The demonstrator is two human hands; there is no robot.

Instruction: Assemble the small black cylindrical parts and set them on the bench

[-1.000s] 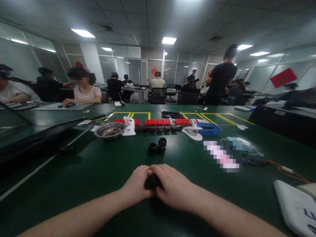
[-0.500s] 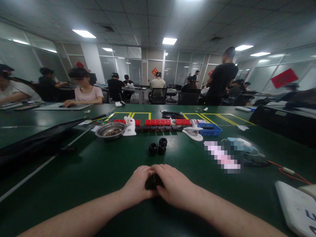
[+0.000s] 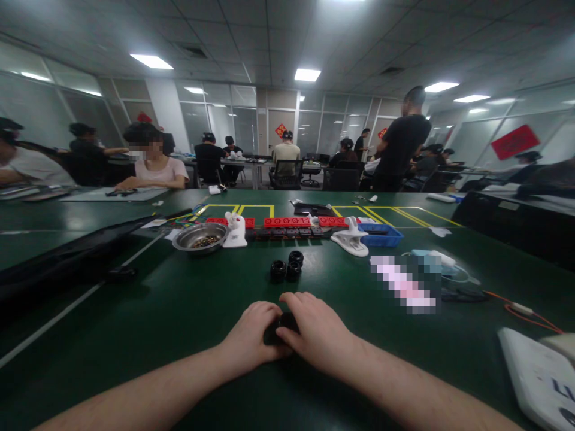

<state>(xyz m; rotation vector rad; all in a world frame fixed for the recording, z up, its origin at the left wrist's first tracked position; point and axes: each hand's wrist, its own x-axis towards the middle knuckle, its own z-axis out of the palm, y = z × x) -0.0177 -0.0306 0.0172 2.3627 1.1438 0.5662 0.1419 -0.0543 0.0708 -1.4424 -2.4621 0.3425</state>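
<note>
Green matting covers the table (image 3: 148,311) across the whole lower frame.

Left to right:
- Far left, mid-frame: long black bar (image 3: 67,257) lying on the mat. Behind it, a seated person in a pale top at a neighbouring table; not the wearer's hands.
- Left of centre: steel bowl (image 3: 200,237) with small dark bits inside, a white clip stand (image 3: 236,230) just beside it.
- Centre, mid-frame: row of red blocks (image 3: 287,221) with dark ones in front. Nearer the wearer, three black rings (image 3: 286,267) clustered, touching one another.
- Lower centre: left hand (image 3: 249,338) and right hand (image 3: 314,332) pressed together, fingers curled over a small black part (image 3: 279,328). Both hands grasp it; only a sliver shows between the thumbs, so its shape cannot be told.
- Right of centre: second white clip stand (image 3: 350,239), blue tray (image 3: 381,234) touching it.
- Lower right corner: white slab (image 3: 539,377), orange cable (image 3: 530,314) above it.

Handling, judged: the part looks small, light and rigid, likely moulded plastic or hard rubber like the rings. Smooth and dark, so possibly slippery. Best taken by the outer rim between thumb and fingertips of each hand, close to the mat so a slip costs little. Not fragile by the look of it.
</note>
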